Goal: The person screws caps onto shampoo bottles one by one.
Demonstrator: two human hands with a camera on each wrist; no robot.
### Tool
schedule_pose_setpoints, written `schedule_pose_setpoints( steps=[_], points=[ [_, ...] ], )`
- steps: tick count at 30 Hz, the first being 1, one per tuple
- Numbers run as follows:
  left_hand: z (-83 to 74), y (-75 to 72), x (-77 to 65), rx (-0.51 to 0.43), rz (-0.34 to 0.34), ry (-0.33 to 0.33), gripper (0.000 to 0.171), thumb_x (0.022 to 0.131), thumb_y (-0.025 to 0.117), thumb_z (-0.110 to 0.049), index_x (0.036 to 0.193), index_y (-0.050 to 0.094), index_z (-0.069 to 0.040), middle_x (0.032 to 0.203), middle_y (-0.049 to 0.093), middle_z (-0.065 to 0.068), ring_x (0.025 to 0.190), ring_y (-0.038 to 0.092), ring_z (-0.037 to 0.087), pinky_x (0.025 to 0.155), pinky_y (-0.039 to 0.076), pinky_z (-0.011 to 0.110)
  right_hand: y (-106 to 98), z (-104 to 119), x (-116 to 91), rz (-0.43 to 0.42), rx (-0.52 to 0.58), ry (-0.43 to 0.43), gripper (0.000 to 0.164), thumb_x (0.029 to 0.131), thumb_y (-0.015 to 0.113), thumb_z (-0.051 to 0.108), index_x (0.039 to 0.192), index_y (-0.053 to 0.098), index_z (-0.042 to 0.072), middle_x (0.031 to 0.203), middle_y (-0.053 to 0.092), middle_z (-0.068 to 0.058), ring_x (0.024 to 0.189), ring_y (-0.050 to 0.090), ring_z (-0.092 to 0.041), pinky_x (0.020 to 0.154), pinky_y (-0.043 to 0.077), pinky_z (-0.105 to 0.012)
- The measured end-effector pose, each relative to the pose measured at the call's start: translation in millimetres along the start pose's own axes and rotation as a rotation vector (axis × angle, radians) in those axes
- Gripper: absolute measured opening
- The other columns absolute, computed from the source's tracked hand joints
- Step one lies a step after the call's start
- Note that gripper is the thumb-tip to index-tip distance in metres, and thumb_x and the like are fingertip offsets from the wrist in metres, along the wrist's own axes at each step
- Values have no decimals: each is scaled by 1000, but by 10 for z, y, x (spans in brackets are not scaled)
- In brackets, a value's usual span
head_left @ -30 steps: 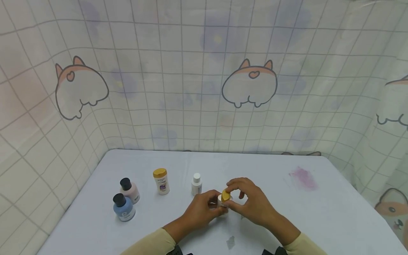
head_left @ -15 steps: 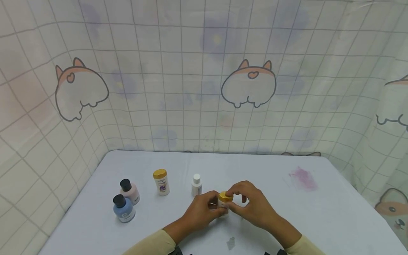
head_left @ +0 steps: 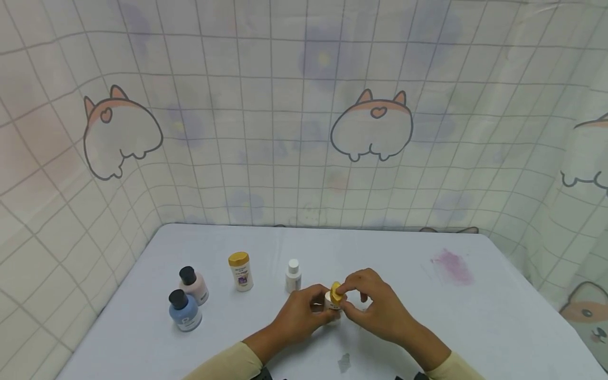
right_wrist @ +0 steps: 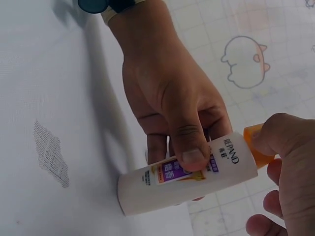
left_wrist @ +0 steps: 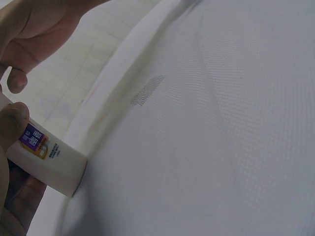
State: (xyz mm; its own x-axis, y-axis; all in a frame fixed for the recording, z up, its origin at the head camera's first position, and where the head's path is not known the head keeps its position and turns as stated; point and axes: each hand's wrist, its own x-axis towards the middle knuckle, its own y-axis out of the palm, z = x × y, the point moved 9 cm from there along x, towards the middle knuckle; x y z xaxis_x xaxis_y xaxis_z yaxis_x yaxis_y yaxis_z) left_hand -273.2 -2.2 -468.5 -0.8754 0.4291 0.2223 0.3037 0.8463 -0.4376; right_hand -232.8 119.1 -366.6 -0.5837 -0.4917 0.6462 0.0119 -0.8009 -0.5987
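My left hand [head_left: 301,314] grips a white bottle [right_wrist: 216,177] with a purple and orange label, its thumb across the label in the right wrist view. The bottle's base stands on the white table. At the top, my right hand [head_left: 380,301] pinches the yellow cap [right_wrist: 257,152] between thumb and fingers. In the head view the cap sits tilted at the bottle's mouth; whether it is fully free of the neck I cannot tell. The left wrist view shows the lower part of the bottle, its top out of frame.
Behind my left hand stands a small white bottle [head_left: 293,277]. A yellow-capped white bottle [head_left: 241,272] is farther left. Black-capped pink [head_left: 195,287] and blue [head_left: 186,314] bottles stand at the left. The table [head_left: 499,316] meets a grid-patterned curtain [head_left: 285,174] behind.
The cap was tilted a second ago, lay level on the bottle half a second ago, and is tilted again now. My right hand has shifted slightly; the left has stayed put.
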Motion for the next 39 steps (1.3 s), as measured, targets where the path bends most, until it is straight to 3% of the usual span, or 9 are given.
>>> schedule_pose_setpoints(
  steps=[4,10,15,21,35,39],
  points=[
    [-3,-1,-6,-8,4,-3,28,82,73,-30,107,61,-23,100,63,-13,94,61,3,80,51,18,3,55,40,-8,15,9,33,70,80,-2,94,64,14,109,61,-2,98,54,-23,60,48,-20],
    [-26,-4,-9,-21,8,13,28,82,73,-30,107,60,-23,100,63,-13,95,61,3,80,51,17,100,-170,-39,35,1,61,31,77,78,11,100,62,23,108,59,9,94,52,-11,61,49,-23],
    [-12,1,-7,-1,14,-8,29,81,72,-35,106,59,-26,101,63,-14,95,61,2,81,50,17,121,-272,-91,51,-15,88,28,80,76,17,103,63,28,104,59,15,92,51,-10,60,49,-24],
    [14,-2,-5,7,13,-41,30,80,72,-39,105,59,-28,101,62,-16,96,60,2,81,50,17,98,-236,-96,34,-20,53,34,78,77,12,106,64,28,105,59,14,94,51,-8,59,49,-23],
    [8,5,-8,-17,0,0,32,79,73,-36,106,60,-24,100,63,-13,95,61,3,81,51,18,80,-160,-57,29,-10,28,41,74,70,-6,107,62,18,105,60,7,88,50,-8,58,46,-22],
    [17,0,-9,-16,-5,-18,32,80,74,-35,106,60,-21,101,63,-12,94,62,4,79,51,17,123,-237,-67,56,-30,65,35,83,70,8,114,61,21,109,59,11,85,50,-8,60,47,-23]
  ],
)
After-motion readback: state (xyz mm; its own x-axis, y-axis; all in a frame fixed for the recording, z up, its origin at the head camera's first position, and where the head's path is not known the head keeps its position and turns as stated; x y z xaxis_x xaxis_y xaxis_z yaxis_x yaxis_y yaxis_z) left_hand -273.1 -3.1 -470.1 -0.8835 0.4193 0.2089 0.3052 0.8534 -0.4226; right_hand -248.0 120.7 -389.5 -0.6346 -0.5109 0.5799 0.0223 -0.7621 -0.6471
